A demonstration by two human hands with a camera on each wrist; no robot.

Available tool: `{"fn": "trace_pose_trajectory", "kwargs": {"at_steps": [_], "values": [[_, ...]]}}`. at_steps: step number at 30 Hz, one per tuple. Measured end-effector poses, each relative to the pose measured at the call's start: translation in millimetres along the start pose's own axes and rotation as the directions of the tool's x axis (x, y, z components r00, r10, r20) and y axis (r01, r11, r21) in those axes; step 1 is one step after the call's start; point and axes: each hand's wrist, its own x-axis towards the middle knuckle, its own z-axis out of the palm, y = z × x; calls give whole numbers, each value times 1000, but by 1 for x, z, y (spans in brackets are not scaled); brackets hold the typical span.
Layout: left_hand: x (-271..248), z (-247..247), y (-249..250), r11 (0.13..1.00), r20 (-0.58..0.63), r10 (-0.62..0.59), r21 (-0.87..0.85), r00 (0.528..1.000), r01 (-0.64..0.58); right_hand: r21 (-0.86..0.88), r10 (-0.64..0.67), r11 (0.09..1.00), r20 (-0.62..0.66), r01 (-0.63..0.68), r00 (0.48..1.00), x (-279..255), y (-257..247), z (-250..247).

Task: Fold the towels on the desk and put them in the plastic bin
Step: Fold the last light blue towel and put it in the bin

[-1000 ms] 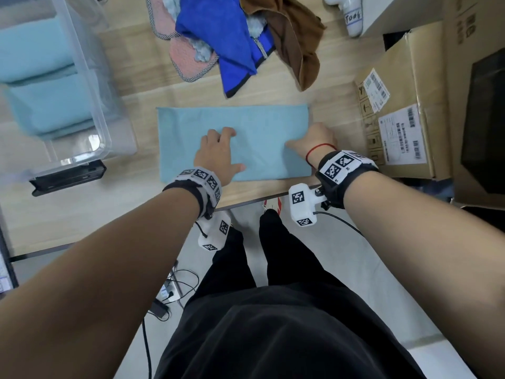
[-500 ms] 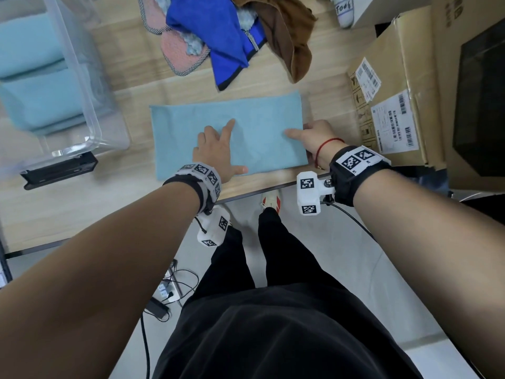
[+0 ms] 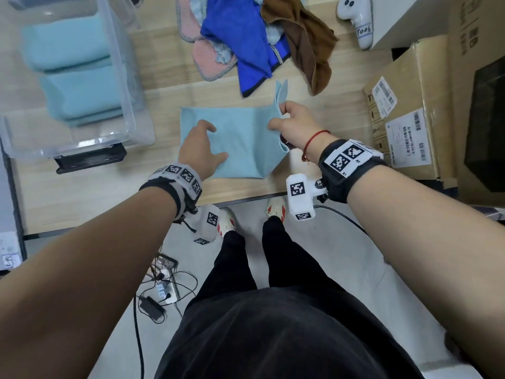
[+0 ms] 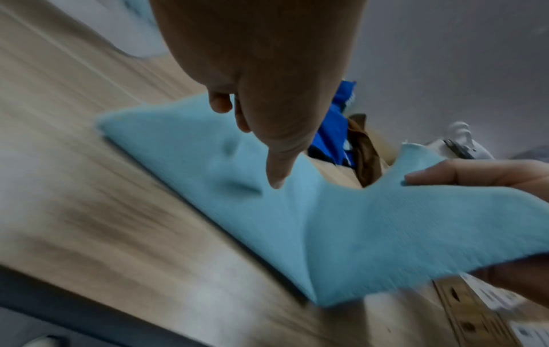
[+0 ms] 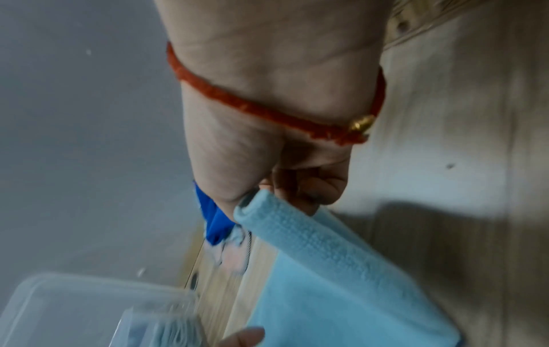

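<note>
A light blue towel [image 3: 237, 143] lies folded lengthwise on the wooden desk [image 3: 90, 192] near its front edge. My right hand [image 3: 280, 117] pinches the towel's right end and holds it raised off the desk; in the right wrist view its fingers [image 5: 300, 187] curl round the towel's edge [image 5: 312, 237]. My left hand [image 3: 209, 140] sits over the towel's left half with fingers loosely curled, holding nothing. Its thumb [image 4: 277, 171] points down at the towel [image 4: 226, 178]; whether it touches is unclear.
The clear plastic bin [image 3: 128, 110] stands at the left with folded light blue towels [image 3: 79, 86] inside. A pile of pink [image 3: 210, 61], royal blue [image 3: 240, 42] and brown towels [image 3: 308, 42] lies behind. Cardboard boxes [image 3: 410, 110] stand close on the right.
My right hand has taken hold of the towel's right end and lifted it up and leftward. My left hand has risen from lying flat on the towel, its fingers now curled.
</note>
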Motion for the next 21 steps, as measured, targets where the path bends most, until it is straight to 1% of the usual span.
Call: {"fn": "trace_pose_trajectory", "kwargs": {"at_steps": [3,5,7,9,12,15,18,21], "values": [[-6,-9,-35,999,-8,-49,-24,999,49,-66,-14,998,21,15,1000,2,-13,25],[-9,-7,-54,993,50,-85,-83,995,89,-107,-19,994,43,24,999,4,-20,43],[-11,-2,-72,974,130,-113,-183,985,136,-158,-24,987,63,34,998,7,-26,66],[-11,2,-73,957,177,-90,-257,980,135,-188,-24,981,68,37,997,8,-29,79],[-11,-7,-78,920,234,-56,-365,971,141,-259,-28,965,84,49,996,11,-36,110],[-13,-10,-80,890,297,8,-437,955,128,-298,-25,953,115,58,993,14,-39,133],[-13,-11,-86,832,326,60,-538,943,134,-347,-21,936,130,66,991,19,-42,152],[-13,-14,-86,805,335,89,-578,938,131,-368,-14,928,139,65,990,22,-44,166]]}}
